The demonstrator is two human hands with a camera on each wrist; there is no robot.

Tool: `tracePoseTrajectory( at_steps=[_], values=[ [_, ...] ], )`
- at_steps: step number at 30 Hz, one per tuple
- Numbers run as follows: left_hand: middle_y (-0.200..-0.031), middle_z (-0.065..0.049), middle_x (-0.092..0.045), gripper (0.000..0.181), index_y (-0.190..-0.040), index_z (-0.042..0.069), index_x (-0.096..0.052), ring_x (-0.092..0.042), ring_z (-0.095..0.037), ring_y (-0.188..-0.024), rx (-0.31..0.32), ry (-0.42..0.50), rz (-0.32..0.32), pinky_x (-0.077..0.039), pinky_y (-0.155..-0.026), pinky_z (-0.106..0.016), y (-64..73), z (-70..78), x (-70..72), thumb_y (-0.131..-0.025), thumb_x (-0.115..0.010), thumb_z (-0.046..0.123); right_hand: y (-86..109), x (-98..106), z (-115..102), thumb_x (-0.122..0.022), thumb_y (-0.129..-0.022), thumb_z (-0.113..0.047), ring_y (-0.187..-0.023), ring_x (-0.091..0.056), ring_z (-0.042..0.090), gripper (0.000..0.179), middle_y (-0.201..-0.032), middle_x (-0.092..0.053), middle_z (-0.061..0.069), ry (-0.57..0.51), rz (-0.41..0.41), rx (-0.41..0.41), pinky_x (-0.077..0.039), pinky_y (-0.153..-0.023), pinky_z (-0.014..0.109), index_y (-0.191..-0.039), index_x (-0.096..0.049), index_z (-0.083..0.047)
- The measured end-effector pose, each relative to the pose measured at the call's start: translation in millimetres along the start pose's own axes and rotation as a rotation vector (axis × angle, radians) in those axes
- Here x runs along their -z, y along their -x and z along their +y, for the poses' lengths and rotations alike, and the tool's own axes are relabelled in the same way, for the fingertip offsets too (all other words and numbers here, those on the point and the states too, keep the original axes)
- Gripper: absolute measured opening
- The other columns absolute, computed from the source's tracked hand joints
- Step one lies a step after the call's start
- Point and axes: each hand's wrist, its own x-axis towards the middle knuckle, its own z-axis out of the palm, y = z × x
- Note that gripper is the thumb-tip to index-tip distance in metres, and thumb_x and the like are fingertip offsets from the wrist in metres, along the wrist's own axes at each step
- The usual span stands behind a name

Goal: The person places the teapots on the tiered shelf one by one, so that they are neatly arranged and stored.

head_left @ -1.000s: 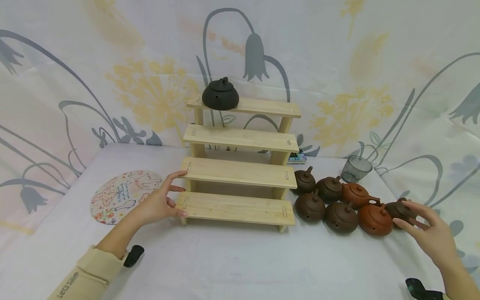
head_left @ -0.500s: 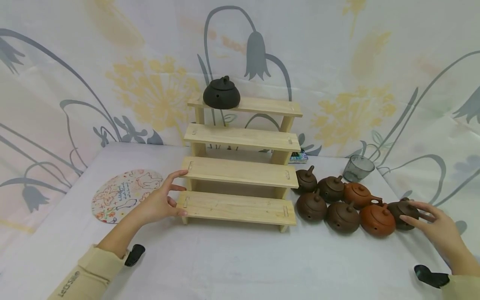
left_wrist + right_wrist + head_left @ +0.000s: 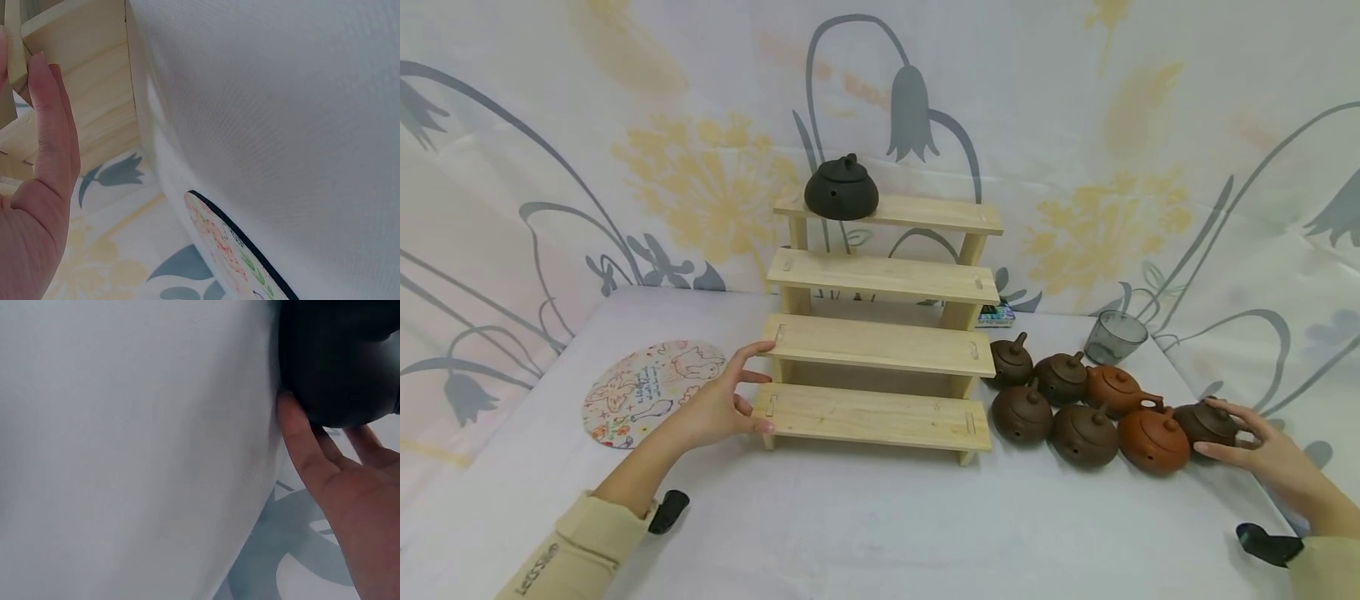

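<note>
In the head view a stepped wooden display shelf [image 3: 880, 346] stands mid-table. My left hand [image 3: 724, 410] holds its left end, index finger at the second board from the bottom and thumb at the lowest. In the left wrist view a board edge [image 3: 17, 47] lies between the thumb and fingers [image 3: 51, 119]. My right hand [image 3: 1273, 454] grips a dark brown teapot [image 3: 1208, 427] at the right end of the teapot group, fingers on top and thumb on the near side. The right wrist view shows this teapot [image 3: 340, 369] dark against the fingers. A black teapot [image 3: 841, 190] sits on the top board's left.
Several brown teapots [image 3: 1084, 435] and two reddish ones, the near one [image 3: 1153, 442] beside the held pot, crowd right of the shelf. Behind them stands a grey glass cup [image 3: 1115, 337]. A round patterned mat [image 3: 647, 392] lies left. A small colourful box [image 3: 996, 315] shows behind the shelf.
My right hand has closed in on the rightmost dark brown teapot, its fingers settling around it. The left hand and the shelf stay as they were.
</note>
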Motion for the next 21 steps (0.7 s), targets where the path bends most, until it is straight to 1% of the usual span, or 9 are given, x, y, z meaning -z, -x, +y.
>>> tracePoseTrajectory(
  at_steps=[1,3,4,5,6,8,11,16,21],
  values=[
    [-0.126,-0.027,-0.047,0.104,-0.145,0.028,-0.016,-0.055,-0.02,-0.062,-0.001,0.0,0.0,-0.046,-0.057,-0.035,0.1,-0.3,0.1,-0.067,-0.082,0.003,-0.2,0.0,-1.0,-0.06,-0.092,-0.028,-0.122,-0.006,0.061,0.083,-0.143,0.02,0.035,-0.01,-0.012,-0.011,-0.042,-0.087,0.041,-0.148,0.0,-0.038],
    [-0.126,-0.027,-0.048,0.104,-0.145,0.028,-0.017,-0.055,-0.02,-0.062,-0.004,0.002,0.002,-0.046,-0.057,-0.035,0.0,-1.0,0.1,-0.067,-0.082,0.002,0.0,-0.1,-2.5,-0.06,-0.092,-0.029,-0.118,-0.03,0.05,0.083,-0.141,0.013,0.041,-0.008,-0.019,-0.027,-0.046,-0.075,0.025,-0.148,0.001,-0.038],
    [-0.126,-0.027,-0.048,0.104,-0.145,0.027,-0.017,-0.055,-0.02,-0.062,-0.004,0.003,0.003,-0.046,-0.057,-0.035,-0.2,-1.5,-0.1,-0.067,-0.082,0.002,0.4,-0.3,-3.1,-0.06,-0.092,-0.029,-0.112,-0.042,0.041,0.083,-0.139,0.009,0.043,-0.011,-0.018,-0.032,-0.044,-0.067,0.019,-0.147,0.0,-0.039],
    [-0.126,-0.028,-0.047,0.104,-0.145,0.027,-0.017,-0.055,-0.02,-0.063,-0.006,0.005,0.001,-0.046,-0.057,-0.035,-0.4,-1.7,-0.4,-0.067,-0.082,0.002,0.9,-0.7,-3.5,-0.061,-0.091,-0.029,-0.103,-0.05,0.029,0.082,-0.138,0.007,0.045,-0.024,-0.01,-0.041,-0.046,-0.066,0.019,-0.147,-0.001,-0.041],
    [-0.126,-0.027,-0.048,0.104,-0.145,0.027,-0.017,-0.055,-0.02,-0.063,-0.006,0.005,0.001,-0.046,-0.057,-0.035,-0.6,-1.9,-0.7,-0.067,-0.082,0.002,1.5,-1.0,-4.1,-0.061,-0.091,-0.029,-0.094,-0.054,0.019,0.082,-0.137,0.006,0.046,-0.035,-0.002,-0.047,-0.047,-0.066,0.02,-0.146,-0.002,-0.041],
    [-0.126,-0.027,-0.048,0.104,-0.145,0.027,-0.017,-0.055,-0.019,-0.063,-0.005,0.006,0.001,-0.046,-0.057,-0.035,-0.6,-1.5,-1.0,-0.067,-0.082,0.003,2.3,-1.9,-5.0,-0.062,-0.091,-0.028,-0.081,-0.053,0.001,0.081,-0.136,0.005,0.047,-0.064,0.013,-0.051,-0.049,-0.068,0.022,-0.147,-0.004,-0.04],
    [-0.126,-0.027,-0.048,0.104,-0.145,0.027,-0.017,-0.055,-0.019,-0.063,-0.004,0.004,0.001,-0.046,-0.058,-0.035,-0.1,-0.3,-0.9,-0.067,-0.082,0.003,2.7,-3.4,-5.7,-0.061,-0.091,-0.026,-0.078,-0.049,-0.009,0.08,-0.137,0.009,0.046,-0.114,0.028,-0.044,-0.051,-0.069,0.024,-0.148,-0.006,-0.037],
    [-0.126,-0.028,-0.048,0.104,-0.145,0.026,-0.017,-0.054,-0.019,-0.062,-0.01,0.003,0.007,-0.045,-0.057,-0.034,0.5,1.5,0.2,-0.067,-0.082,0.004,-0.1,-4.9,-2.5,-0.061,-0.091,-0.027,-0.079,-0.043,-0.014,0.076,-0.137,0.007,0.046,-0.133,0.071,-0.03,-0.052,-0.07,0.027,-0.147,-0.012,-0.037],
    [-0.125,-0.029,-0.048,0.104,-0.145,0.025,-0.017,-0.055,-0.019,-0.063,-0.018,0.007,0.009,-0.045,-0.056,-0.034,0.5,1.7,0.0,-0.067,-0.082,0.003,-5.0,-5.0,2.7,-0.062,-0.09,-0.031,-0.082,-0.038,-0.013,0.075,-0.139,0.003,0.044,-0.116,0.111,-0.04,-0.052,-0.07,0.027,-0.148,-0.014,-0.035]
  ],
)
